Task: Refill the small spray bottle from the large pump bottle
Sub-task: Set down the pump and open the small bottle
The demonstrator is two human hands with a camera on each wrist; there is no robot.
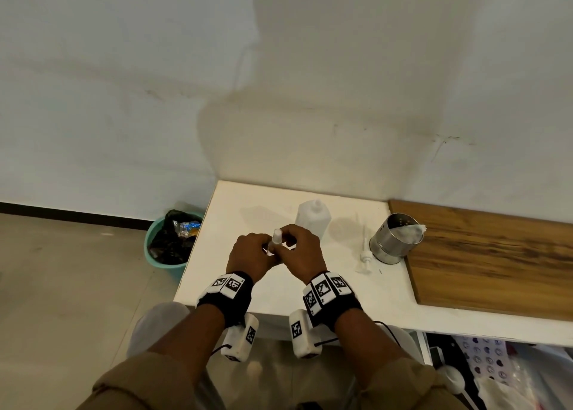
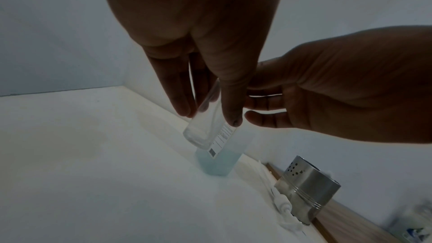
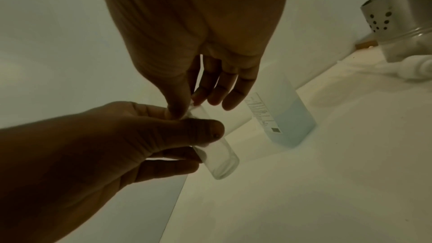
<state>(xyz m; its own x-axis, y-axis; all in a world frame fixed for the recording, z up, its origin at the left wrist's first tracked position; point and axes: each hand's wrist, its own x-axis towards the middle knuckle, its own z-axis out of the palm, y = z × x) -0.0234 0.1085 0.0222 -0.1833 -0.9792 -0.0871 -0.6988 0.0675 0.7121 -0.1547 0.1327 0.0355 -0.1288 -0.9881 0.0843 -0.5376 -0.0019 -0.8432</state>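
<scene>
My two hands hold the small clear spray bottle [image 1: 276, 239] above the white table [image 1: 248, 211]. The left hand [image 1: 252, 251] grips its body between thumb and fingers; in the left wrist view the bottle [image 2: 201, 134] hangs tilted. The right hand [image 1: 302, 246] pinches the bottle's white top end, thumb and fingers [image 3: 177, 106] closed on it just above the glass [image 3: 219, 158]. Behind the hands stands the large bottle [image 1: 313, 220] with pale blue liquid [image 2: 217, 162] and no pump on it. Its white pump [image 1: 365, 256] lies on the table to the right.
A steel perforated cup [image 1: 395, 239] holding a white cloth stands beside the pump, at the edge of a wooden board [image 1: 496, 254]. A teal bin [image 1: 167, 242] with rubbish sits on the floor left of the table. A wall backs the table.
</scene>
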